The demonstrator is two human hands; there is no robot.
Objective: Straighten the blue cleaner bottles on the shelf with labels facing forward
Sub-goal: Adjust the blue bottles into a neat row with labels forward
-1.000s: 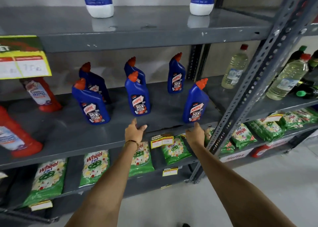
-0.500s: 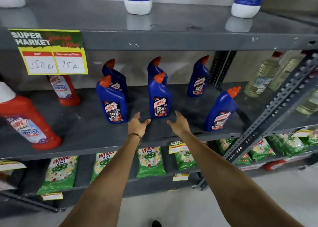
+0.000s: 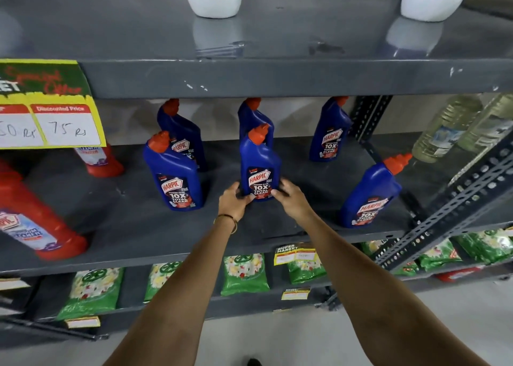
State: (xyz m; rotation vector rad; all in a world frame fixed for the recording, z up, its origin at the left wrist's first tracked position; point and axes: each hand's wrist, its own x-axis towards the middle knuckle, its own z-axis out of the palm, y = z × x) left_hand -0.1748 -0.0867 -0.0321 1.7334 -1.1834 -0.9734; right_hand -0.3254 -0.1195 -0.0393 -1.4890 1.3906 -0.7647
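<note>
Several blue cleaner bottles with orange caps stand on the grey middle shelf (image 3: 111, 226). My left hand (image 3: 234, 200) and my right hand (image 3: 291, 199) clasp the base of the middle front bottle (image 3: 259, 163) from either side; its label faces forward. Another front bottle (image 3: 173, 175) stands to the left, and a third (image 3: 372, 196) leans near the shelf's right front edge. Three more stand behind: back left (image 3: 183, 132), back middle (image 3: 251, 118) partly hidden by the held one, and back right (image 3: 330, 131).
Red cleaner bottles (image 3: 30, 215) stand at the left of the same shelf. A yellow price sign (image 3: 52, 115) hangs from the upper shelf. A slanted metal upright (image 3: 455, 204) crosses the right side. Green packets (image 3: 244, 274) fill the lower shelf; clear bottles (image 3: 444, 132) sit far right.
Both hands have moved forward over the shelf and closed around the middle front bottle's base. The camera has come closer and shifted, so the shelf looks larger.
</note>
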